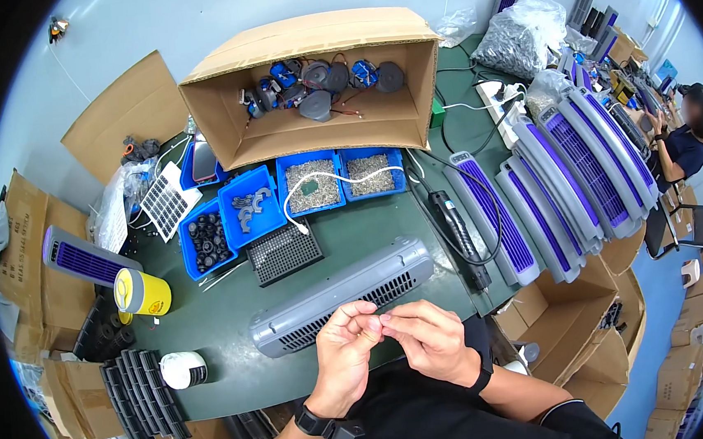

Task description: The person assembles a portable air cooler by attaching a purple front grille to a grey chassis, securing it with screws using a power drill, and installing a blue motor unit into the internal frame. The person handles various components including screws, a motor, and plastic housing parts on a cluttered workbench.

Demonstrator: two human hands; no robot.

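My left hand (348,353) and my right hand (429,339) meet just over the near edge of the green table, fingertips pinched together. Whatever sits between the fingertips is too small to make out. Right behind the hands lies a long grey plastic housing (333,297) with a row of dark slots, set slantwise on the tabletop. Farther back is a black perforated tray (286,256). Beyond it stand blue bins of small screws (369,175), and to their left, bins of grey curved brackets (250,209) and black knobs (208,239).
An open cardboard box (239,150) of grey-and-blue parts stands at the back. A power screwdriver (460,236) with a cable lies on the right, beside several grey-and-purple tower units (570,169). On the left are a yellow tub (144,292) and a white jar (183,370). A co-worker (686,139) sits far right.
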